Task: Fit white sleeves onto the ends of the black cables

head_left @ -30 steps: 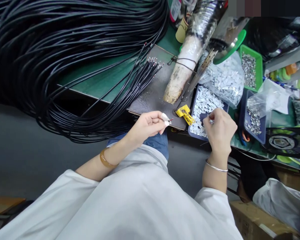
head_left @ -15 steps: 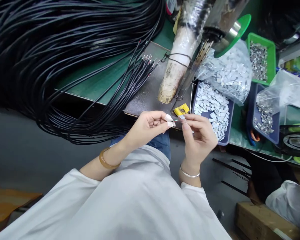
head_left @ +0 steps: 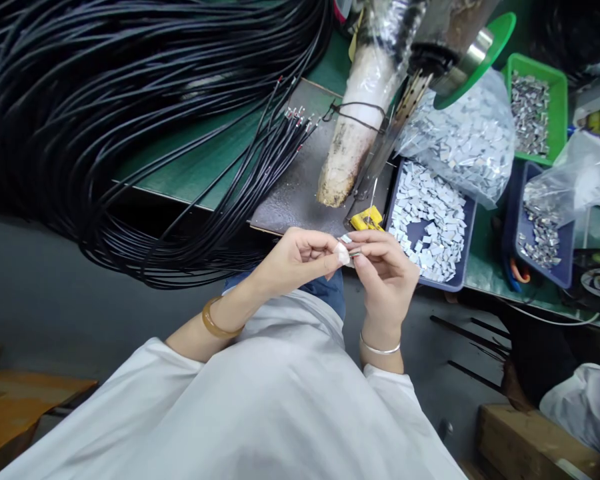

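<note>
My left hand point(head_left: 303, 260) is closed in a pinch, with white wraps on its thumb and finger tips. Between those tips and my right hand point(head_left: 387, 277) shows the short end of a thin wire point(head_left: 354, 253), greenish and mostly hidden. My right thumb and fingers are pinched around it, touching the left fingertips. A small pale piece point(head_left: 346, 238) shows by the right fingertips; I cannot make out what it is. Just beyond the hands sits a yellow block point(head_left: 367, 219). A blue tray point(head_left: 461, 270) of small whitish flat pieces lies right of my right hand.
Black cables point(head_left: 145, 127) spread over the left bench, their stripped ends on a dark board point(head_left: 290, 200). A plastic-wrapped tube point(head_left: 347, 143) hangs over it. At right are a bag of pieces point(head_left: 473, 133), a green tray point(head_left: 560, 100) and another blue tray point(head_left: 563, 260). Someone's white sleeve point(head_left: 580, 407) shows lower right.
My right hand has moved left and slightly down, so its fingertips now meet the left ones. The view has shifted a little, and more of the yellow block's wire shows.
</note>
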`<state>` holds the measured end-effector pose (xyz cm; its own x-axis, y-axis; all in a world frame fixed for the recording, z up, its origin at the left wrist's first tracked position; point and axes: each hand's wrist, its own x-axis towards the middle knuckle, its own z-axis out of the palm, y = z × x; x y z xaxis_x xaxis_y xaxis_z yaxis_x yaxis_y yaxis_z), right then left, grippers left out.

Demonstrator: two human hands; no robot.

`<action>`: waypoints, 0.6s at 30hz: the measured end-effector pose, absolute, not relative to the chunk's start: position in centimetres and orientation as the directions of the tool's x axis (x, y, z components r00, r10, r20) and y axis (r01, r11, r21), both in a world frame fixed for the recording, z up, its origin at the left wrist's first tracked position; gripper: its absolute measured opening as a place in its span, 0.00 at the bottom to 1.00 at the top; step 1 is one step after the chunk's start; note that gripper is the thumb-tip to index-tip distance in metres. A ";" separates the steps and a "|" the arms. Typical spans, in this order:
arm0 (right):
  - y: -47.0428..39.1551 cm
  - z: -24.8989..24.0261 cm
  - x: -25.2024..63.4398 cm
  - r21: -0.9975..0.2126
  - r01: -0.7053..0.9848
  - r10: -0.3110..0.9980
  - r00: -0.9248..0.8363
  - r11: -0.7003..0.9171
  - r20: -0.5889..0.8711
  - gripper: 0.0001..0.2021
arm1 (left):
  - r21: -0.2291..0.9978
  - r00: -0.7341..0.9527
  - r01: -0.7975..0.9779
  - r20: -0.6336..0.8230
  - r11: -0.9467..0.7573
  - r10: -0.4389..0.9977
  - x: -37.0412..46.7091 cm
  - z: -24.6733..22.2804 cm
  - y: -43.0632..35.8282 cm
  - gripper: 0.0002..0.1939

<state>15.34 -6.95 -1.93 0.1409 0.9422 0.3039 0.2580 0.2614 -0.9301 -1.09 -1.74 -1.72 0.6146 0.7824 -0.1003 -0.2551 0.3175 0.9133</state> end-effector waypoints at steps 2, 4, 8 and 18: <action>-6.7 -2.3 15.4 -0.961 0.155 0.964 0.104 0.227 0.245 0.02 | 0.921 0.596 -0.278 -0.059 0.274 0.801 -1.1 -1.8 -1.8 0.09; -6.6 -2.4 15.3 -0.967 0.133 0.961 0.145 0.218 0.237 0.02 | 0.931 0.529 -0.289 -0.040 0.224 0.848 -1.1 -1.8 -1.9 0.07; -7.0 -2.0 14.6 -0.948 0.215 0.926 0.246 0.235 0.286 0.06 | 0.959 0.377 -0.267 0.012 0.096 0.926 -1.0 -1.9 -2.2 0.04; -7.1 -1.5 13.8 -0.684 0.646 0.799 0.186 0.339 0.572 0.06 | 0.911 0.436 -0.339 -0.068 0.234 0.898 -0.7 -1.7 -2.7 0.08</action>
